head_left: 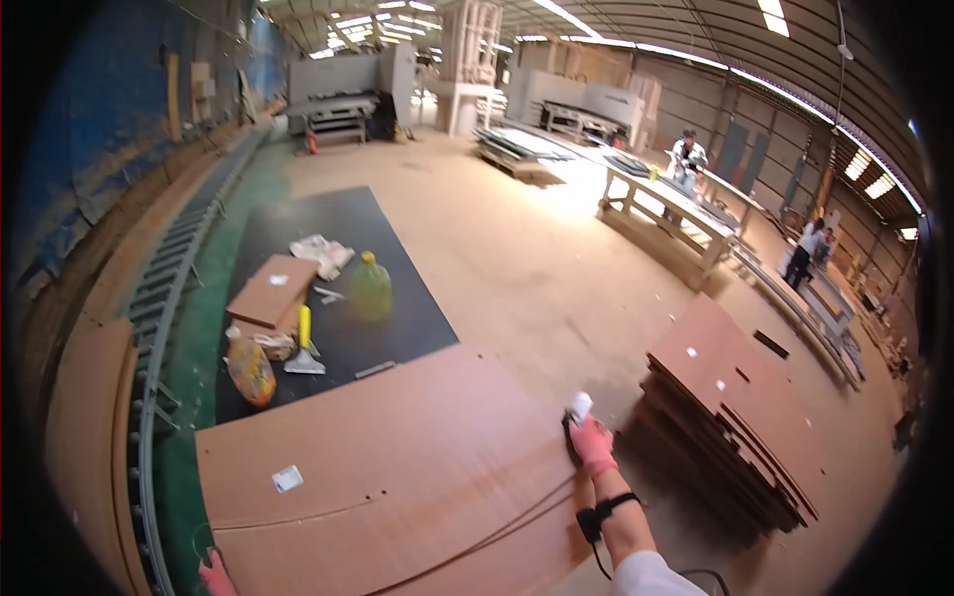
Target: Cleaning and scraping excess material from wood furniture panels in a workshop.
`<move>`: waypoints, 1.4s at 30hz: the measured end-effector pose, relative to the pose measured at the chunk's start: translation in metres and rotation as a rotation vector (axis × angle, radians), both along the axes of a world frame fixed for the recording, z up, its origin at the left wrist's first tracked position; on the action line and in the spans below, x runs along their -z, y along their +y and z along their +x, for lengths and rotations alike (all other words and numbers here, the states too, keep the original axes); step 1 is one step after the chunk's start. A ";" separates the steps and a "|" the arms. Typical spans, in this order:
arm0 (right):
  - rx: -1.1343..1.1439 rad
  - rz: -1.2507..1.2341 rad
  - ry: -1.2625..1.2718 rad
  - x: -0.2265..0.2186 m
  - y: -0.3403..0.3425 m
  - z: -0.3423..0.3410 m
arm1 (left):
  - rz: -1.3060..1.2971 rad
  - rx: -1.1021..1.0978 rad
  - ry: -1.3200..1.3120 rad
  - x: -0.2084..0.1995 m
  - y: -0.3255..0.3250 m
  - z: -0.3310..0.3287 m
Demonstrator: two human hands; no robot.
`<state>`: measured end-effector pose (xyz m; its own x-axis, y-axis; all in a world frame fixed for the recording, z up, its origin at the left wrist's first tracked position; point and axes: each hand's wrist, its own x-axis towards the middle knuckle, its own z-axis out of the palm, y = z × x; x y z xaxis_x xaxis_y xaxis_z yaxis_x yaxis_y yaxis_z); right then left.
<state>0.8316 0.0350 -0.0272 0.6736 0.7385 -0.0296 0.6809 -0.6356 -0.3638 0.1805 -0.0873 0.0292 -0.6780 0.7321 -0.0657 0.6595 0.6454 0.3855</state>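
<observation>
A large reddish-brown panel (417,427) lies in front of me, with a white label (287,479) and a few small holes on its face. By the panel's right edge is my right hand (593,444) in a pink glove, closed around a small white wad (579,405) that may be cloth. A black band is strapped on that forearm. My left hand (214,576), also in pink, shows only partly at the panel's lower left corner. Its fingers are too cut off to read.
Beyond the panel, a dark sheet (348,223) carries a yellow-handled scraper (304,343), a yellow-green bottle (371,288), small brown boards (273,290) and a filled plastic bag (249,370). Stacked brown panels (730,397) stand right, a roller conveyor (164,288) left. People work farther off.
</observation>
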 end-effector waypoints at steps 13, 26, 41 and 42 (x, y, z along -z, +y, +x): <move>0.154 1.336 1.206 -0.024 0.046 -0.001 | 1.359 -0.156 -0.494 0.025 0.007 -0.123; -0.159 1.467 1.514 -0.013 -0.006 -0.003 | 1.504 -0.263 -0.897 0.178 -0.104 -0.200; -1.158 0.486 0.146 -0.030 -0.114 -0.267 | 0.122 0.123 0.299 0.049 -0.082 -0.055; -1.293 0.467 0.152 -0.015 -0.124 -0.291 | -0.048 0.076 0.485 0.047 -0.068 -0.038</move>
<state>0.5408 -0.0892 -0.0126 -0.4788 0.7911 0.3806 0.6220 0.6117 -0.4889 0.1422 -0.1555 -0.0177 -0.5838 0.7843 0.2097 0.8013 0.5982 -0.0064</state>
